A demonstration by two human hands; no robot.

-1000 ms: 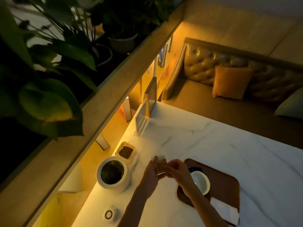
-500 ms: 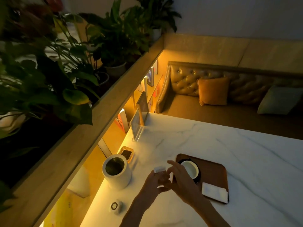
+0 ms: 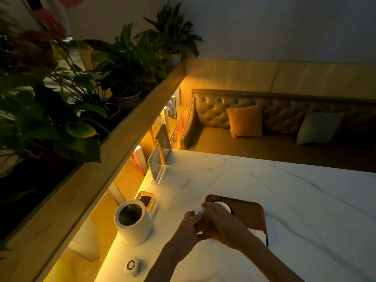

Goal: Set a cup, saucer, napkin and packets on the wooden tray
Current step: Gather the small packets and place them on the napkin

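Both our hands meet over the tabletop [image 3: 264, 186], just left of the wooden tray [image 3: 247, 213]. Left hand [image 3: 188, 225] and right hand [image 3: 220, 222] are both curled, fingers pinched together on a small white packet [image 3: 198, 210] held btwn them; top edge of packet pokes out above the fingertips, rest is hidden. Can't tell if there's more than one packet in the grip.

Tray sits on the marble top, w/ cup [image 3: 223, 206] on a dark saucer [image 3: 232, 211] at its far-left corner, mostly covered by our right hand. White napkin [image 3: 261, 236] lies at the tray's near edge, partly behind our right forearm.

Left of our hands: white cylindrical pot [image 3: 134, 224], small dish w/ something dark in it [image 3: 146, 199] just behind, small round white gadget [image 3: 133, 266] near the front edge. Clear sign holder [image 3: 155, 163] stands further back.
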